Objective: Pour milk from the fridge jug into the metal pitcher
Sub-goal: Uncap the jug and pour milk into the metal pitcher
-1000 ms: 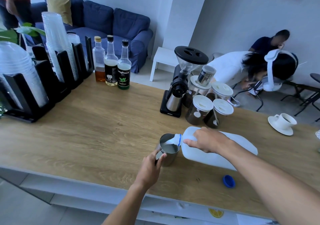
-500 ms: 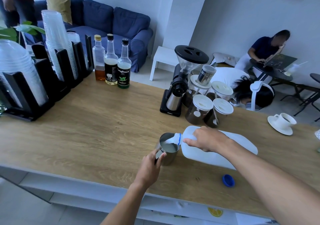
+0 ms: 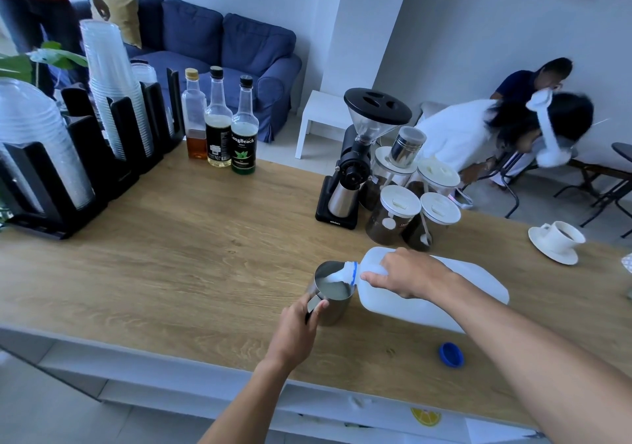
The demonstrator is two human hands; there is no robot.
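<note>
1. Lying tipped almost flat, the milk jug has its blue-ringed neck over the rim of the metal pitcher. You cannot tell from this view whether the jug's body rests on the wooden counter or is held just above it.
2. Your right hand grips the jug from above, close behind the neck, with the fingers curled round its shoulder.
3. Your left hand holds the pitcher by its handle on the side nearest you, with the thumb hooked over the top and the fingers wrapped round it.
4. The pitcher stands upright on the counter near the front edge. White milk shows inside it, and a white stream runs from the jug's mouth onto that surface.
5. The blue cap lies on the counter to the right of the pitcher, apart from both vessels.
6. Behind the jug stands a cluster of white-lidded jars, with a black coffee grinder just to their left.
7. A white cup and saucer sits far to the right.
8. Three syrup bottles stand at the counter's far edge, beside a black rack of stacked clear cups.
9. Beyond the counter you can see a blue sofa.
</note>
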